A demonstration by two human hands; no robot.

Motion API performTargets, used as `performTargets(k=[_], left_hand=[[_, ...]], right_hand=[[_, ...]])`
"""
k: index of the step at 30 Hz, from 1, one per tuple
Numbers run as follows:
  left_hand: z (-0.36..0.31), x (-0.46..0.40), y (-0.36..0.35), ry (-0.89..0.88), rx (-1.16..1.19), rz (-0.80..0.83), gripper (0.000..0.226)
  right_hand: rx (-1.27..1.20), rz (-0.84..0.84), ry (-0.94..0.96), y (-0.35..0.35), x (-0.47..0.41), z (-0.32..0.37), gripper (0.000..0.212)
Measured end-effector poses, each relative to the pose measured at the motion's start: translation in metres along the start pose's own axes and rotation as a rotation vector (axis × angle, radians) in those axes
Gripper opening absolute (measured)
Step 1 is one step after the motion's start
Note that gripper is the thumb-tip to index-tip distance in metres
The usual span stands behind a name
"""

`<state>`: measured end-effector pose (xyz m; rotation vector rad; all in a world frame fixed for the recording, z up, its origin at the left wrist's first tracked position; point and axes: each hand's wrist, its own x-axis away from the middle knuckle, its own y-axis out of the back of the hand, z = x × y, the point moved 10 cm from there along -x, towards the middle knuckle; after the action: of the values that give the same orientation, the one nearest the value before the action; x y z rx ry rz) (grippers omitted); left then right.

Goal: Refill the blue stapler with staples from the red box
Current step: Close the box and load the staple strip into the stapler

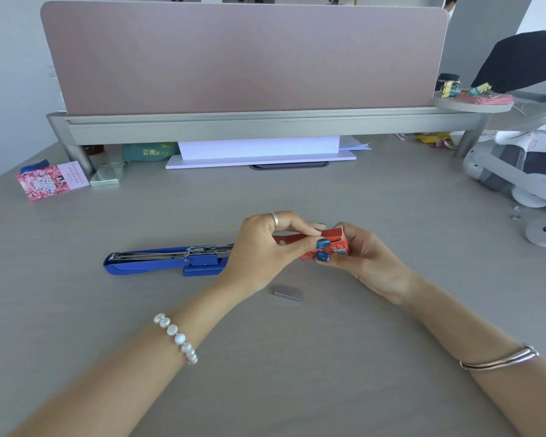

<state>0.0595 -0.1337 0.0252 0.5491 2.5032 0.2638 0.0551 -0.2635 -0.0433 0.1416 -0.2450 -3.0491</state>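
Note:
The blue stapler [164, 261] lies flat on the grey desk, swung fully open so its metal staple channel shows; its right end is hidden behind my left hand. Both hands hold the small red box [336, 246] just above the desk, right of the stapler. My left hand [265, 247] pinches the box's left end and flap with thumb and fingers. My right hand [369, 260] cups the box from the right and below. A grey strip of staples [288, 293] rests on the desk just in front of my hands, touching neither.
A grey monitor riser [265, 124] with a pink partition [243, 58] spans the back. Under it sit white paper [259, 149], a pink card [49, 181] and a glass block [108, 175]. A white headset and controller [527, 184] lie at the right edge.

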Motion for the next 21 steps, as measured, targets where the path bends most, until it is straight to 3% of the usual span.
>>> performTargets(k=[4,8,11,21], left_hand=[[-0.005,0.007,0.003,-0.097,-0.068,-0.064,0.004],[-0.018,0.016,0.002,-0.293,-0.259,-0.098,0.019],[-0.023,0.02,-0.001,-0.396,-0.36,-0.104,0.016],[-0.032,0.025,-0.007,-0.551,-0.556,-0.184,0.011]], right_hand=[[-0.01,0.011,0.006,-0.002,0.0,0.0,0.05],[-0.01,0.012,-0.015,0.0,-0.001,-0.005,0.037],[-0.014,-0.002,-0.028,0.001,0.0,-0.005,0.034],[-0.043,0.011,-0.026,-0.002,-0.001,-0.006,0.035]])
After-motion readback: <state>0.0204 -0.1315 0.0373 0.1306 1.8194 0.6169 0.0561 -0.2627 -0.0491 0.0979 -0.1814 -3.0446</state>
